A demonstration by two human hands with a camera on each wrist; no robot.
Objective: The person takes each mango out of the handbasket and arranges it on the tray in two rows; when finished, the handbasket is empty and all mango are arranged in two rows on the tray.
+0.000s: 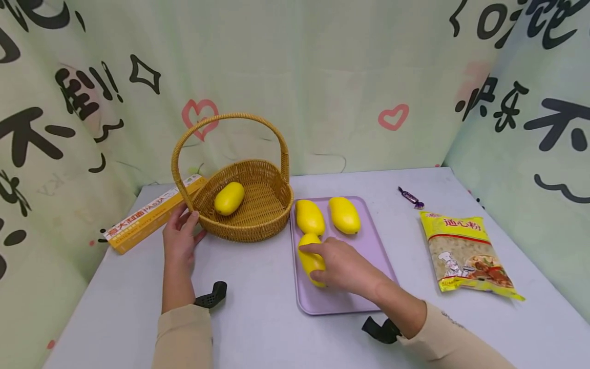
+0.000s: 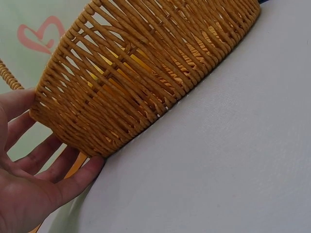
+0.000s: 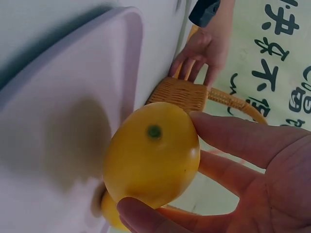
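The person's right hand (image 1: 344,267) had its thumb and fingers curled round a smooth yellow oval fruit (image 1: 311,264), parted only about as far as its girth. That fruit was at the left side of a flat lavender tray with a low rim (image 1: 333,306); a second yellow fruit (image 1: 310,218) lay just beyond it, and a third yellow fruit (image 1: 344,215) to the right of that one. The left hand (image 1: 181,240), its fingers spread and lightly bent, held the left side of a golden-brown wicker basket with a tall hoop handle (image 1: 249,233), in which a fourth yellow fruit (image 1: 229,198) lay.

The gripped fruit looked firm and fairly light, though its glossy skin might have slid in a pinch near either rounded end; the widest part of its middle seemed the surest hold. Whether it was real, and so liable to bruise, could not be told. The basket seemed light and slightly springy.

The right hand covered part of the fruit in the head view. The right wrist view showed a green spot (image 3: 154,131) on its end, but not clearly whether its underside touched the tray. The basket was cut off at the top of the left wrist view.
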